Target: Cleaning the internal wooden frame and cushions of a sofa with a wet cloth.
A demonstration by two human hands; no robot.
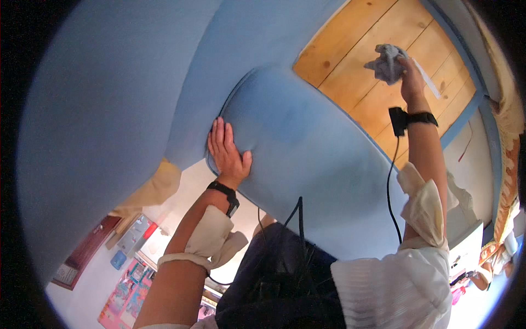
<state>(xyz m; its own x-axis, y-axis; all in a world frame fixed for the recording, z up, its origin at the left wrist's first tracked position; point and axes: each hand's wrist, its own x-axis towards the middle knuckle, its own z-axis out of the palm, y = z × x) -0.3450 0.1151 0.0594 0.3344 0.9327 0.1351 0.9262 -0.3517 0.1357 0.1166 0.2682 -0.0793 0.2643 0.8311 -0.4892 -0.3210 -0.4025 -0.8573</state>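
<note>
My left hand (228, 154) lies flat against the rounded end of a blue upholstered panel (312, 135), close to its dark piped edge. Its palm faces the panel, with the thumb spread from the fingers. In my right hand (412, 84) is a crumpled grey cloth (387, 63), held over a surface of knotty pine boards (349, 61). A pale strip, perhaps the cloth's tag, hangs by that hand. I cannot tell whether the cloth touches the boards. Both wrists wear black straps, and the right one has a small black device (397, 121) with a cable (389, 189).
A large blue upholstered surface (115, 107) curves along the left. Blue edging (466, 117) frames the boards, with patterned orange fabric (507, 177) beyond it. Lower left are a pink poster (127, 292) and a dark red frame (88, 251). At far right, part of another person (489, 269) shows.
</note>
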